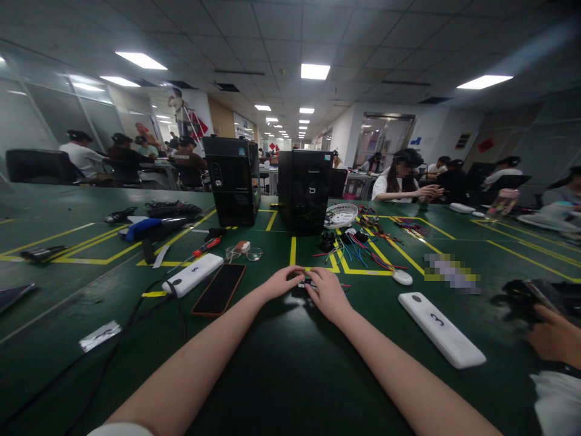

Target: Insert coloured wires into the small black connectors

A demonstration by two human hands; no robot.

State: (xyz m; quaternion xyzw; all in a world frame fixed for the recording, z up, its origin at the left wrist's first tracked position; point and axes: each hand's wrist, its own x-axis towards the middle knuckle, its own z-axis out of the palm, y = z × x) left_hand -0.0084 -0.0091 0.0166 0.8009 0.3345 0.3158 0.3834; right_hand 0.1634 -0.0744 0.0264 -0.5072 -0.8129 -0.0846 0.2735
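Note:
My left hand (284, 282) and my right hand (330, 295) meet over the green table. Their curled fingertips close from both sides on a small dark part with a pale patch (307, 283), mostly covered by the fingers. A short stretch of red wire (346, 286) pokes out beyond my right hand; whether it joins the part I cannot tell. Behind that hand lies a bundle of blue and red wires (358, 251) with black connectors (327, 241). Left of my left hand rests a dark-screened phone (219, 290).
Two black computer towers (232, 181) (305, 191) stand ahead. White power banks (193, 275) (441, 330) flank my arms. Glasses (253, 253), a red screwdriver (206, 246), a white basket (341, 215) and a round white disc (402, 277) lie around. Another person's hand (556, 336) is at right.

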